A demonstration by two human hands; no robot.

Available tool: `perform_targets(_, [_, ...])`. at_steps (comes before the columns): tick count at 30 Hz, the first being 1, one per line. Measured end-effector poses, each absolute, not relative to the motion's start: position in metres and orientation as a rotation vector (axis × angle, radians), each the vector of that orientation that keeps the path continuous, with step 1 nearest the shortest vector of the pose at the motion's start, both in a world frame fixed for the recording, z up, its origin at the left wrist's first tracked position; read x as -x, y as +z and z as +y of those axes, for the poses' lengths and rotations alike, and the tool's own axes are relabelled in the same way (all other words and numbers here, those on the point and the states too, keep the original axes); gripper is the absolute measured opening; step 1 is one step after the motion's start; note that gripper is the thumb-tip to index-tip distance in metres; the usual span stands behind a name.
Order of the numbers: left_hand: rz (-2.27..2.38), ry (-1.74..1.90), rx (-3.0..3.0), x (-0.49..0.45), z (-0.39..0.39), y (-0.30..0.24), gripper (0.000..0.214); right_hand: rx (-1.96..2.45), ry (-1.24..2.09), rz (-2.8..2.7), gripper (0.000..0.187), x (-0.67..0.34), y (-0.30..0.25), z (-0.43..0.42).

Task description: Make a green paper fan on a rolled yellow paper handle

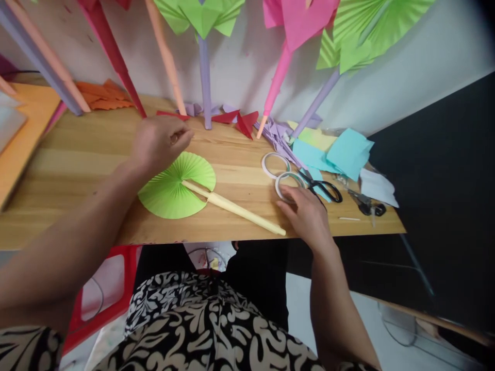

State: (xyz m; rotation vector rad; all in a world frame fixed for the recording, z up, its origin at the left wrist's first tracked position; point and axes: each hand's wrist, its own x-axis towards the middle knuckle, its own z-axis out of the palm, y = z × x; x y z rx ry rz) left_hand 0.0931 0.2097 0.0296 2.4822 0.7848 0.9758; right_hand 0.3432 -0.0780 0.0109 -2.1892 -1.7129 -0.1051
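My left hand (pixel 160 141) hovers over the upper left of a pleated green paper fan (pixel 174 198), its fingers curled together. Whatever they may hold is hidden. A pale yellow rolled-paper stick (pixel 245 212) lies slantwise on the table, its split upper end overlapping the middle of the round fan. To the right, my right hand (pixel 309 214) has its thumb and forefinger at the lower left rim of a roll of tape (pixel 280 193). That roll partly overlaps a second tape roll (pixel 264 166). Black-handled scissors (pixel 333 191) lie just beyond the fingers.
Finished paper flowers on stems, such as a pink one (pixel 276 77), lean against the wall at the back. Blue paper pieces (pixel 350 154) and a second pair of scissors (pixel 365 204) lie at the right. An orange board (pixel 29 134) is far left.
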Motion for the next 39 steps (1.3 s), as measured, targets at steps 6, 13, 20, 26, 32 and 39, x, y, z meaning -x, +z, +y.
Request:
perform_targets(6, [0.794,0.984,-2.623,-0.096,0.201,0.03,0.028,2.19,-0.064,-1.678,0.037,-0.344,0.003,-0.08])
perform_targets(13, [0.755,0.973,-2.66,-0.099,0.196,0.03,0.029,2.059,0.038,-1.492,0.04,-0.332,-0.002,-0.075])
perform_targets(20, [0.73,1.035,-2.638,-0.101,0.186,0.041,0.032,1.563,0.502,-1.08,0.039,-0.302,0.017,-0.078])
perform_targets(26, [0.38,0.726,-2.19,-0.114,0.123,0.072,0.03,1.297,0.716,-0.944,0.044,-0.286,0.035,-0.085])
perform_targets(32, [0.275,0.226,-1.683,-0.109,0.073,0.071,0.032,1.259,0.777,-0.866,0.049,-0.27,0.037,-0.087])
perform_targets(39, [0.29,0.238,-1.17,-0.092,0.063,0.053,0.022,1.153,0.857,-0.907,0.033,-0.263,0.035,-0.099])
